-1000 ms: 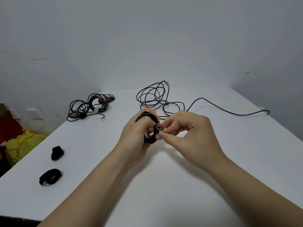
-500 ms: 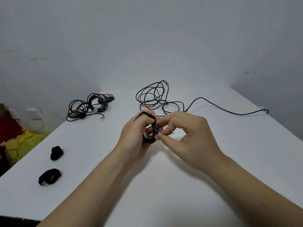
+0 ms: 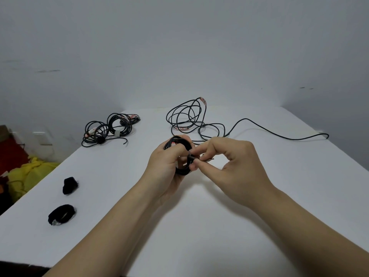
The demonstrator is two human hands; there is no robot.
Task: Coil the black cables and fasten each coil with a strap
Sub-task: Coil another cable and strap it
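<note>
- The left hand (image 3: 166,166) is closed around the black cable coil (image 3: 179,171). Its fingers curl over the loops and hold the coil just above the white table (image 3: 259,246).
- The right hand (image 3: 233,166) pinches a small grey piece (image 3: 190,152) at the coil's right edge between thumb and forefinger. This is probably the strap, but it is too small to confirm.
- Recommended procedure:
  - Keep all turns bunched under the left thumb.
  - Draw the strap snug around every loop.
  - Press its end down before easing the grip.
- Pose: both forearms converge from the lower frame, and the right hand's other fingers arch clear of the coil.
- A loose black cable (image 3: 187,120) lies uncoiled beyond the hands.
- Bound coils (image 3: 107,129) lie far left, and two black strap rolls (image 3: 69,184) lie near left.
</note>
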